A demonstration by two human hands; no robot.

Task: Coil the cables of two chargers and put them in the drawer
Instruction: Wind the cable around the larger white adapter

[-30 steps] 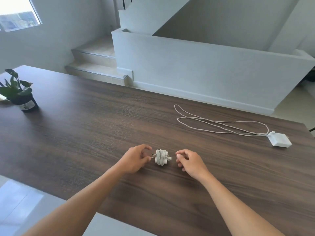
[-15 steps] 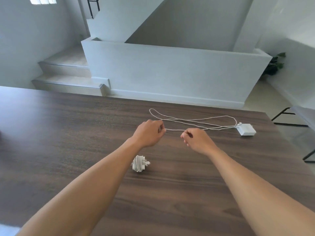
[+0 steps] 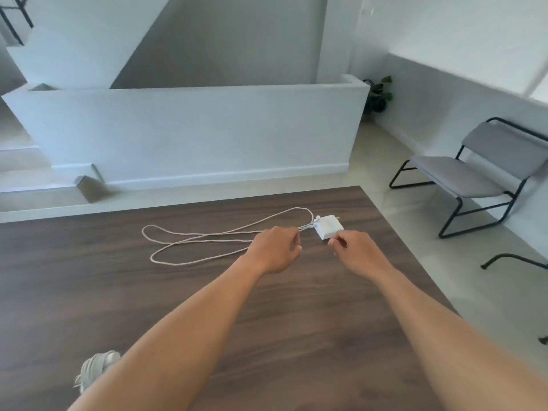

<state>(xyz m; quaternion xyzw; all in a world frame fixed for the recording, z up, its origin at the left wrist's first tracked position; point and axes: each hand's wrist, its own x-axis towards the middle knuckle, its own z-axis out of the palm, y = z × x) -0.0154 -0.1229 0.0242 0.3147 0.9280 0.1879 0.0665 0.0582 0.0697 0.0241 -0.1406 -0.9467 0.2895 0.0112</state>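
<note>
A white charger brick (image 3: 328, 226) lies near the far right corner of the dark wooden table (image 3: 89, 292). Its pale cable (image 3: 207, 236) sprawls in loose loops to the left. My left hand (image 3: 275, 250) hovers with loosely curled fingers just by the cable where it meets the brick. My right hand (image 3: 355, 253) is beside it, its fingertips at the brick's near corner. Neither hand plainly grips anything. The other charger (image 3: 95, 369), with its cable wound around it, lies at the lower left, partly hidden by my left forearm.
The table's right edge runs diagonally just right of my right arm. On the floor beyond it stands a grey chair (image 3: 474, 173) with a black frame. A low white wall (image 3: 207, 129) and steps lie behind the table.
Both hands left the wound charger and reached forward and right to the brick end of the loose cable. The view swung right, so the wound charger now sits at the lower left.
</note>
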